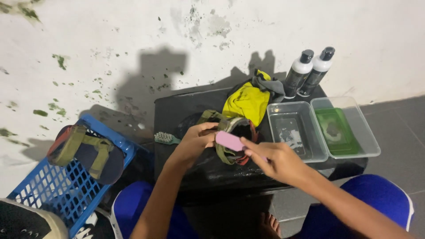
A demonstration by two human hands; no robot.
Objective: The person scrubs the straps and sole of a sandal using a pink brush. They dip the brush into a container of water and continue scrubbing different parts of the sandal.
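Observation:
My left hand (195, 141) grips a sandal (232, 132) with olive straps and a dark sole, held tilted over a black stool top (177, 110). My right hand (276, 161) holds a pink sponge block (229, 140) pressed against the sandal's edge. A green-bristled brush (166, 138) lies on the stool just left of my left hand.
A yellow and grey cloth (250, 99) lies behind the sandal. Two clear tubs stand at the right, one with murky water (294, 130), one with green liquid (343, 128). Two dark bottles (307, 73) stand by the wall. A blue crate (66, 186) holds the matching sandal (86, 152).

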